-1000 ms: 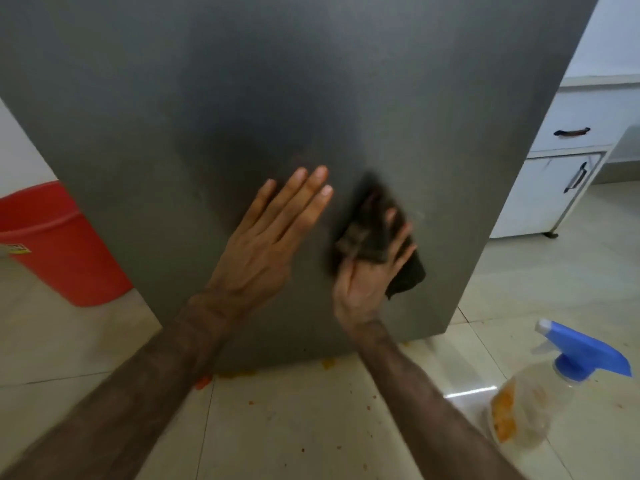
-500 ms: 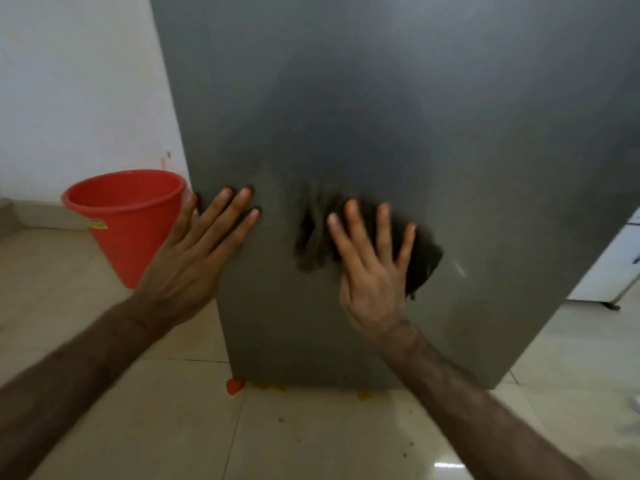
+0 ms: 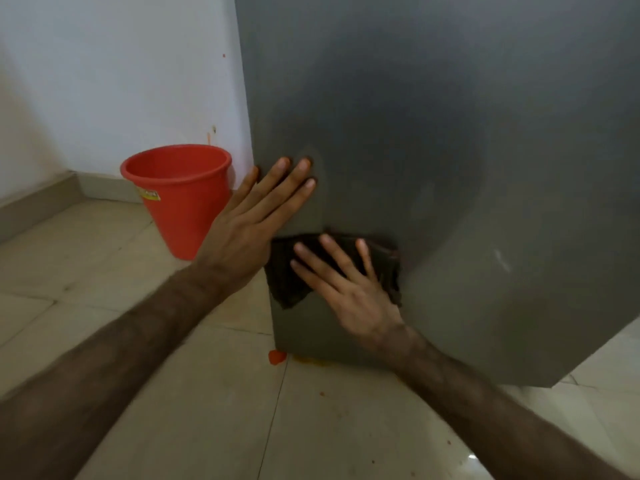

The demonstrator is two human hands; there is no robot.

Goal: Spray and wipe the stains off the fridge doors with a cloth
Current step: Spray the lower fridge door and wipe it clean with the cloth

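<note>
Right hand, fingers spread flat, presses the dark cloth on the fridge door, now swept toward the door's 7 o'clock corner. Left hand braces flat at 10 o'clock of it. Likely finishing the lower edge; orange splatter remains on the floor.

White wall meeting beige tiled floor at a skirting board; red bucket standing near the wall; orange specks scattered on tiles; glossy reflection lower right.
</note>
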